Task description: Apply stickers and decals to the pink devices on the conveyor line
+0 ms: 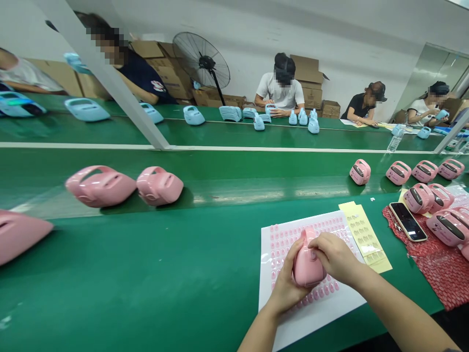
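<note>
Left hand [287, 287] grasps one pink case [306, 270], right hand [336, 255] touching it, grip unclear, above one white sheet [315, 320].

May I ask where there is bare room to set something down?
Bare: tabletop left of the white sheet; green strip between paired pink casings and the lone casing. Crowded: right, around phone and red bubble wrap.

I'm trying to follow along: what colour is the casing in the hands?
Pink; the casing shows best in the head view.
</note>
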Demonstrator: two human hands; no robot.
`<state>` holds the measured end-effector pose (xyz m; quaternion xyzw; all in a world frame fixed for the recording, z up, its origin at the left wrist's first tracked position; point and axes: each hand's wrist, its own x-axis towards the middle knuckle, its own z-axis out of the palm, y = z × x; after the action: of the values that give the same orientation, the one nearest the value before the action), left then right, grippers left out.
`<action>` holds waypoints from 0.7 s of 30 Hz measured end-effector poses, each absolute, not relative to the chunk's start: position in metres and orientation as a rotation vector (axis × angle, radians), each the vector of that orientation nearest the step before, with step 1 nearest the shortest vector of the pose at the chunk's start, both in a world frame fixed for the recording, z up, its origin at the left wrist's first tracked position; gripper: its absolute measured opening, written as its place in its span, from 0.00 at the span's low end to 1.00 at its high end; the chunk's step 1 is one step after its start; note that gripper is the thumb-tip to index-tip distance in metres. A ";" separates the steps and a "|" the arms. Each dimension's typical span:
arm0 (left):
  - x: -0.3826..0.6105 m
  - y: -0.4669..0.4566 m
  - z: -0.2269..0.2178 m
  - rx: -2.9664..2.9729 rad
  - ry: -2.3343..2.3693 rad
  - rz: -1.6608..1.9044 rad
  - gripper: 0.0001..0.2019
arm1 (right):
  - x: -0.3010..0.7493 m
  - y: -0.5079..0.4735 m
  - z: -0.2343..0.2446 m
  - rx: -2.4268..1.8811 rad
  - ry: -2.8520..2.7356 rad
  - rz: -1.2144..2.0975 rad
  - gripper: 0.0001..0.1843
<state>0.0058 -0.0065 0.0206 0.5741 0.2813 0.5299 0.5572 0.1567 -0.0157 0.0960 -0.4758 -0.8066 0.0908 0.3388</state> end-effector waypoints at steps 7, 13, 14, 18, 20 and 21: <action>0.006 -0.006 0.016 1.455 0.684 1.280 0.38 | 0.151 -0.021 0.082 -1.200 -1.993 0.102 0.15; 0.005 -0.008 0.010 1.724 0.620 1.309 0.37 | 0.169 0.002 0.074 -1.353 -1.645 0.751 0.24; 0.005 -0.010 0.010 1.697 0.622 1.301 0.39 | 0.173 0.006 0.070 -1.354 -1.618 0.898 0.21; 0.003 -0.014 0.012 1.377 0.636 1.157 0.49 | 0.184 0.020 0.060 -1.340 -1.504 1.385 0.13; 0.006 -0.014 0.010 1.283 0.723 1.149 0.47 | 0.189 0.029 0.061 -1.413 -1.415 1.309 0.12; 0.008 -0.013 0.008 1.285 0.798 1.177 0.42 | 0.192 0.037 0.064 -1.459 -1.386 1.180 0.10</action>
<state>0.0075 -0.0130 0.0081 0.5486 0.3408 0.5026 0.5746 0.1919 0.0366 0.0645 -0.5750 -0.5461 0.4651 0.3934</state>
